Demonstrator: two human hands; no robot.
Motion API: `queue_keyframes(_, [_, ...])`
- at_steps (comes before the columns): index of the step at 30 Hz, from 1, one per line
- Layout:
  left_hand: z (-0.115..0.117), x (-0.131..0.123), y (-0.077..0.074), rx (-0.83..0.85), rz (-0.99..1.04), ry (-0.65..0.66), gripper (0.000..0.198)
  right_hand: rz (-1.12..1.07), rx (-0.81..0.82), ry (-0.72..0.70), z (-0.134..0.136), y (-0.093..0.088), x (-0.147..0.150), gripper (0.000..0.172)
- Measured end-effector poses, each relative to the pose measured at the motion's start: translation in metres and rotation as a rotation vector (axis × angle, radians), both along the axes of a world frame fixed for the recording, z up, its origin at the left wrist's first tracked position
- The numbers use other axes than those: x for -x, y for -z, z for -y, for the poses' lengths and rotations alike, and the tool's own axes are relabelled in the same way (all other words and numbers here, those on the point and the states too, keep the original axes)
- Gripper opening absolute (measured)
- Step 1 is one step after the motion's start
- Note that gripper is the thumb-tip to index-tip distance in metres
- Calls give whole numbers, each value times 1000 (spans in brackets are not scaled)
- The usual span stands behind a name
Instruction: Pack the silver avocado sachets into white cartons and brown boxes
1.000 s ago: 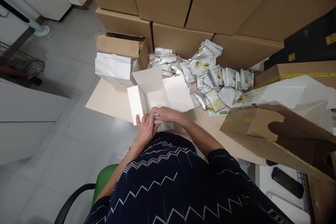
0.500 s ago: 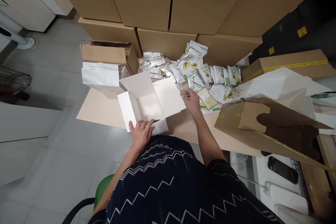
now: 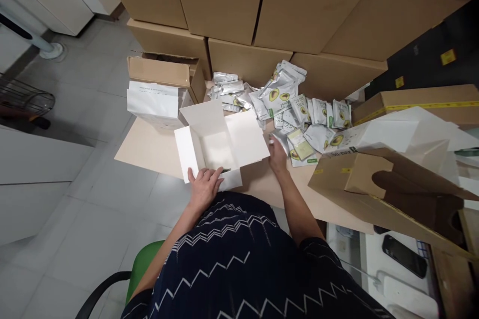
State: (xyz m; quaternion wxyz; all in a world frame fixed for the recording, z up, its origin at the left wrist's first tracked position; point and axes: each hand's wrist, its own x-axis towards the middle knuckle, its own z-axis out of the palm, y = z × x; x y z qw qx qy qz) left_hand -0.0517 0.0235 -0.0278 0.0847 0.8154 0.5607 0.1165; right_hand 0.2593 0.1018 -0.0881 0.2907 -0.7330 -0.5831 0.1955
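Observation:
An open white cardboard box (image 3: 217, 147) stands at the table's near edge with its flaps spread. My left hand (image 3: 205, 185) grips its near wall, fingers hooked over the rim. A small dark green bit of something shows inside, beside those fingertips. To the right of the box, my right hand (image 3: 277, 157) is closed on a silver foil pouch (image 3: 281, 140), which is partly hidden by the hand. Beyond it lies a heap of silver pouches with avocado pictures (image 3: 279, 93). A yellow-green packet (image 3: 300, 144) rests next to my right hand.
Stacked brown cartons (image 3: 220, 0) wall off the back of the table (image 3: 144, 147). At the left stands a white box (image 3: 152, 104) beside an open brown carton (image 3: 159, 71). An open brown carton (image 3: 346, 182) occupies the right, near a dark phone (image 3: 404, 255).
My right hand has closed on a silver pouch that now shows beyond its fingers. The left hand stays on the box. The whole view has shifted slightly.

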Motion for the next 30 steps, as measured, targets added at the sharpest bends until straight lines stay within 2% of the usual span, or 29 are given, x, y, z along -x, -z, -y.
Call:
queue_keyframes(3, [0, 0, 1, -3, 12, -3, 38, -154, -233, 282, -6, -37, -8, 52])
queue_keyframes(5, [1, 0, 2, -3, 21, -5, 38, -221, -414, 315, -6, -72, -5, 51])
queue_keyframes(7, [2, 0, 3, 1, 22, -8, 39, -265, -589, 261, -3, -111, 4, 47])
queue_keyframes(9, [2, 0, 4, 4, 18, -11, 39, -292, -696, 176, 1, -146, 18, 41])
queue_keyframes(11, [2, 0, 4, 8, 18, -13, 38, -320, -702, 45, 4, -170, 35, 35])
queue_keyframes(12, [2, 0, 3, 9, 18, -13, 38, -336, -656, -47, 4, -177, 45, 33])
queue_keyframes(15, [2, 0, 2, 8, 19, -10, 37, -365, -343, -386, -3, -175, 76, 30])
queue_keyframes(17, [2, 0, 2, 6, 14, -5, 37, -337, -90, -592, -13, -163, 96, 30])
queue_keyframes(19, [2, 1, 2, 6, 11, -2, 37, -271, 106, -735, -23, -148, 114, 29])
queue_keyframes(21, [3, 1, 3, 7, 12, -2, 37, -190, 226, -813, -31, -134, 129, 27])
queue_keyframes(24, [3, 2, 4, 9, 13, -4, 38, -117, 312, -858, -36, -118, 142, 25])
queue_keyframes(30, [2, 0, 4, 25, 11, -23, 38, -159, 386, -917, -35, -103, 146, 22])
